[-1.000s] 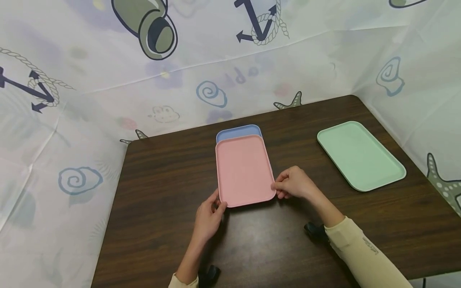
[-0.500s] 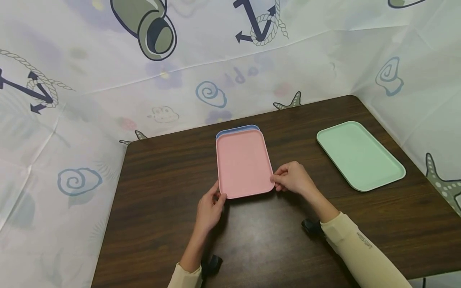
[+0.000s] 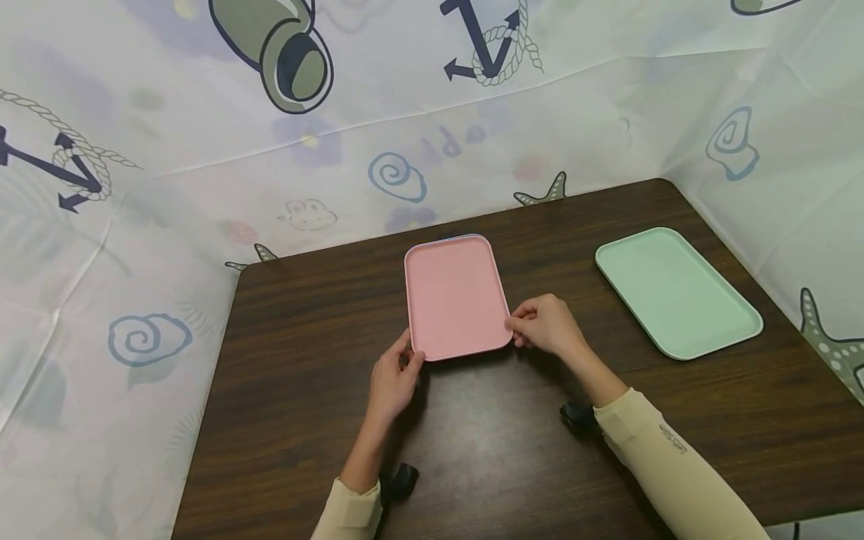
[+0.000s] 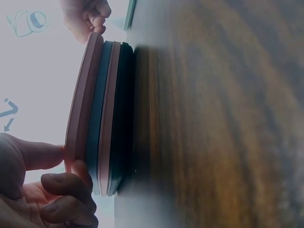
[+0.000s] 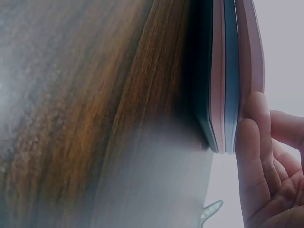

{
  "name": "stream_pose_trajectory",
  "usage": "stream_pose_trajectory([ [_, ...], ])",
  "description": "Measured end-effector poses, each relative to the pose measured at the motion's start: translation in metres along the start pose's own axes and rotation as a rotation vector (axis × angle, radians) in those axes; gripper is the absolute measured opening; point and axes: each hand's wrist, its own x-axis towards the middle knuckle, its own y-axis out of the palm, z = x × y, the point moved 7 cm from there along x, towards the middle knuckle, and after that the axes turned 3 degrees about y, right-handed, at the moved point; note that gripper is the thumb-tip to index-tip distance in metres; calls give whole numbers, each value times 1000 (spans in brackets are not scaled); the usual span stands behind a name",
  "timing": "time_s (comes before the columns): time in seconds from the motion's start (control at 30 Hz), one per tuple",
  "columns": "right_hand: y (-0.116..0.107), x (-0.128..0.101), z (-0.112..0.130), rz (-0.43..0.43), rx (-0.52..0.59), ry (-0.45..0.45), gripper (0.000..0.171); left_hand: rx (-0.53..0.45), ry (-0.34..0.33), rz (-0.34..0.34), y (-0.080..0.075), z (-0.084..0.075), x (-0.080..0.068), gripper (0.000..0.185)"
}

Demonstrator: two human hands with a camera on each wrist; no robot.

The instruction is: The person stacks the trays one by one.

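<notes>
Pink tray (image 3: 455, 295) lies flat atop stacked trays (image 4: 110, 118).

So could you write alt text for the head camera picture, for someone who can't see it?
Two hands, left hand and right hand, grip the near corners of a pink tray lying on a dark wooden table. A green tray lies apart at the right, and nautical-print sheets surround the table.

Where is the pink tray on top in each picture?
Head: the top pink tray lies mid-table, a hand at each near corner.
Left wrist: its rim stands on edge, leftmost in the stack.
Right wrist: its rim is rightmost, upper right.
Shared landmark: the blue tray directly beneath it.
</notes>
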Motion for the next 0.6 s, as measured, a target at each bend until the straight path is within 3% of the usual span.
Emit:
stream_pose_trajectory([
  [0.6,-1,11,0,-56,-23,-21,13,31,-3,-24,5,4,11,48],
])
